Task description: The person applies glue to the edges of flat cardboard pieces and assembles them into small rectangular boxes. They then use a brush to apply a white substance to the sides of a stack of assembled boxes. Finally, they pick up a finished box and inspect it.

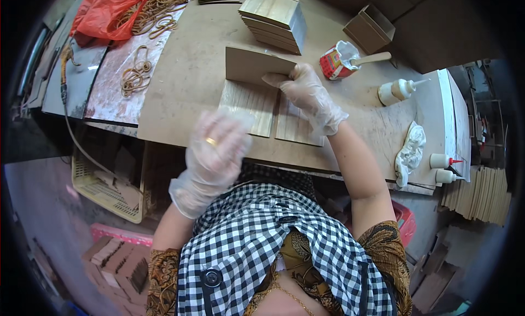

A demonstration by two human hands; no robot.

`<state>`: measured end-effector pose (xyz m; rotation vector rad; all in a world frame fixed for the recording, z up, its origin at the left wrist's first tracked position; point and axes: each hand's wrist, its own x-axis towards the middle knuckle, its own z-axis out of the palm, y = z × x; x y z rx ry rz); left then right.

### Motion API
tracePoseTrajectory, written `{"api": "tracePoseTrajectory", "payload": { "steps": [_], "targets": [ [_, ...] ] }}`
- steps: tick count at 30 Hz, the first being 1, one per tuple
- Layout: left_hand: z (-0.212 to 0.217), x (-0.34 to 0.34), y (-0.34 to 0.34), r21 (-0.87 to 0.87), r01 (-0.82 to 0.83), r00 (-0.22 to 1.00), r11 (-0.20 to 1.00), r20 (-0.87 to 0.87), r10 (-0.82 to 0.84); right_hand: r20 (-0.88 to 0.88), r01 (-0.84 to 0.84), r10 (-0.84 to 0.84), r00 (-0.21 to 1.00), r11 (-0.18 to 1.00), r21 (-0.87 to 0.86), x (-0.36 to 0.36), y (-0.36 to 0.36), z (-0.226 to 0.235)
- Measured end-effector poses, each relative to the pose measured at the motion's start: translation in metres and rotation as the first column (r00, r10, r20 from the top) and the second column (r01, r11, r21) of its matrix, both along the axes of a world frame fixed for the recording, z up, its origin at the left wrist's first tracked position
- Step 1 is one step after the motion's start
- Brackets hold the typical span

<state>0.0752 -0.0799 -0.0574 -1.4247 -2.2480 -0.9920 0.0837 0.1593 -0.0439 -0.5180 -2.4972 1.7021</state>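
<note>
My right hand [313, 95], in a clear glove, grips a thin brown board [252, 64] at its right end, with a finger laid along its face. The board stands tilted up behind two wood-grain panels lying flat, a left panel [247, 109] and a right panel [298, 123], with a narrow gap between them. Nearer my body, my left hand [214, 144] hovers beside the left panel's front corner. It is gloved too, a ring showing through, and its fingers are smeared by motion. Beyond the board sits a stack of wood-grain panels [272, 12].
Right of the board stand a red-and-white tub [340, 62] of white paste with a wooden stick, a white squeeze bottle [396, 92] and a crumpled cloth [410, 152]. An open box [370, 29] is behind. Rubber bands [156, 7] and a red bag [101, 15] lie far left.
</note>
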Motion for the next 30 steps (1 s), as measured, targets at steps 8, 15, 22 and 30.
{"api": "tracePoseTrajectory", "payload": {
  "steps": [8, 15, 22, 30],
  "targets": [
    [-0.004, 0.045, 0.009, -0.005, 0.142, 0.99, 0.99, 0.019, -0.142, -0.296, -0.252, 0.185, 0.937, 0.945, -0.207, 0.007, 0.011, 0.011],
    [-0.002, 0.046, 0.01, -0.004, 0.112, 0.994, 0.994, 0.017, -0.112, -0.27, -0.213, 0.122, 0.955, 0.915, -0.343, 0.031, 0.026, 0.027],
    [0.005, 0.018, 0.018, 0.082, 0.077, 0.996, 0.994, -0.041, -0.074, -0.314, -0.216, 0.156, 0.937, 0.962, -0.167, 0.035, 0.036, 0.006],
    [0.069, -0.101, 0.059, -0.074, 0.017, 0.947, 0.997, -0.32, -0.04, -0.228, -0.277, 0.232, 0.946, 0.942, -0.19, 0.026, 0.032, 0.015]
  ]
}}
